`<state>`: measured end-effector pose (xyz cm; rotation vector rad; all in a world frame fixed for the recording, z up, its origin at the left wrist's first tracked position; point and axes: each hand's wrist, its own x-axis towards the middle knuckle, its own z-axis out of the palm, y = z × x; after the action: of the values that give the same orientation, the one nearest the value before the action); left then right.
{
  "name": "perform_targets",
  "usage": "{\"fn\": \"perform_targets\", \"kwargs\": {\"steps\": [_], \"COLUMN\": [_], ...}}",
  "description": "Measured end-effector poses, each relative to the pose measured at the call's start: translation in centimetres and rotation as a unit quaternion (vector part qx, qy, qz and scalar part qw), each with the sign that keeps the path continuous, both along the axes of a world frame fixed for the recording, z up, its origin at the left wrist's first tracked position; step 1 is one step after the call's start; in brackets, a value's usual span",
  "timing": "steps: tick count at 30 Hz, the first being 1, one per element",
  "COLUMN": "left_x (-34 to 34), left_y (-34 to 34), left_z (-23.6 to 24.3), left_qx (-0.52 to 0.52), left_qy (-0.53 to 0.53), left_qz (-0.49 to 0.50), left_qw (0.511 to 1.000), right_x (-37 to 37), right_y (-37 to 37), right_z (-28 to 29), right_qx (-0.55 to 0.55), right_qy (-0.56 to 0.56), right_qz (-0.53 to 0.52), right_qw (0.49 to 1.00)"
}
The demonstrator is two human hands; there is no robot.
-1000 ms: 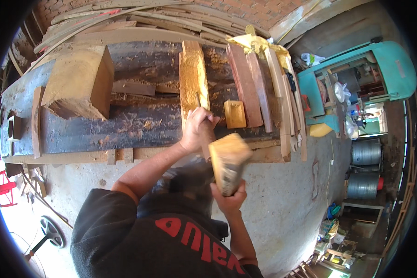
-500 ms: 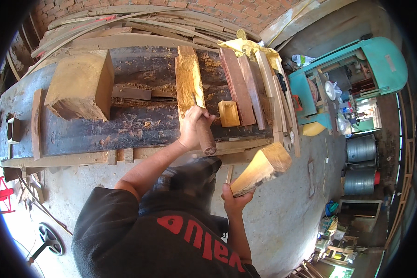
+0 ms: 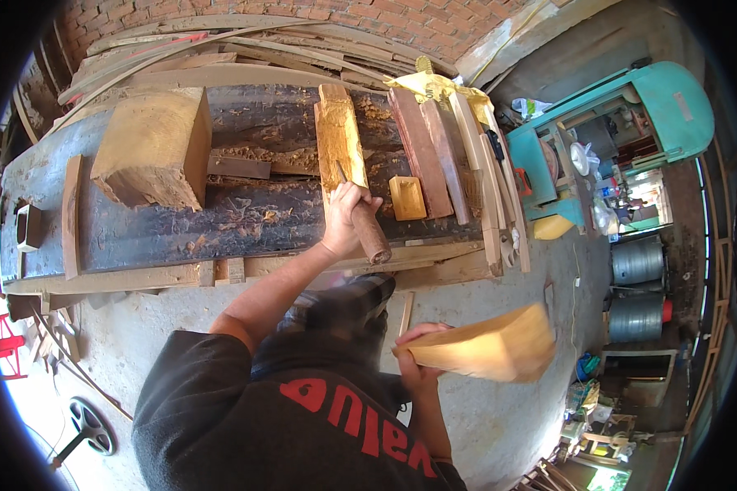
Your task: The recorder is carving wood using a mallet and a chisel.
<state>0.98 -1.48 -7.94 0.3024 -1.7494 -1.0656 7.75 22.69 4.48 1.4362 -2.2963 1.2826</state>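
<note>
Left hand (image 3: 345, 219) is wrapped tight around the round wooden handle of a chisel (image 3: 367, 225), with the blade end set against the lower end of a long yellowish plank (image 3: 339, 141) lying lengthwise on the dark table (image 3: 221, 217). Right hand (image 3: 420, 354) is closed on one end of a pale wooden block (image 3: 487, 347), held out low to the right over the concrete floor (image 3: 499, 409), well clear of the table. It's blurry, so can't make out its exact shape.

On the table there's a big chunky wood block (image 3: 155, 147) off to the left, a small yellow square piece (image 3: 407, 198) just right of the chisel hand, and a couple of reddish boards (image 3: 422, 151) leaning beside it. Wood chips are scattered all over the top. Long bent strips are stacked against the brick wall (image 3: 368, 16) behind. A teal machine (image 3: 630, 114) stands at the far right, with metal drums (image 3: 639, 286) below it.
</note>
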Motion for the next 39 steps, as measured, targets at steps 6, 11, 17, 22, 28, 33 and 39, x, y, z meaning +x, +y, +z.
{"fn": "perform_targets", "kwargs": {"steps": [6,11,17,22,28,33,39], "left_x": [-0.6,0.1,-0.2,-0.2,-0.2,0.0,0.0], "left_y": [0.7,0.6,1.0,0.9,0.7,0.5,0.9], "left_z": [-0.9,-0.3,0.0,-0.3,-0.6,-0.4,-0.4], "left_qx": [0.093,0.023,0.022,0.034,0.028,0.013,0.047], "left_qy": [0.029,0.018,0.025,0.047,0.067,0.067,0.061], "left_qz": [-0.026,-0.019,-0.01,0.0,-0.002,0.013,0.001], "left_qw": [0.995,0.999,0.999,0.998,0.997,0.998,0.997], "right_x": [-1.0,-0.6,1.1,3.3,2.9,0.5,-1.4], "right_y": [0.6,1.1,1.9,1.4,2.2,1.8,-0.1], "right_z": [-6.8,-4.5,-2.9,0.0,-0.7,-2.7,-3.1], "right_qx": [0.053,0.026,0.019,-0.052,-0.104,-0.006,0.015], "right_qy": [-0.232,-0.265,-0.28,-0.317,-0.298,-0.297,-0.264], "right_qz": [-0.144,-0.179,-0.157,-0.147,-0.122,-0.155,-0.142], "right_qw": [0.961,0.947,0.947,0.936,0.941,0.942,0.954]}}
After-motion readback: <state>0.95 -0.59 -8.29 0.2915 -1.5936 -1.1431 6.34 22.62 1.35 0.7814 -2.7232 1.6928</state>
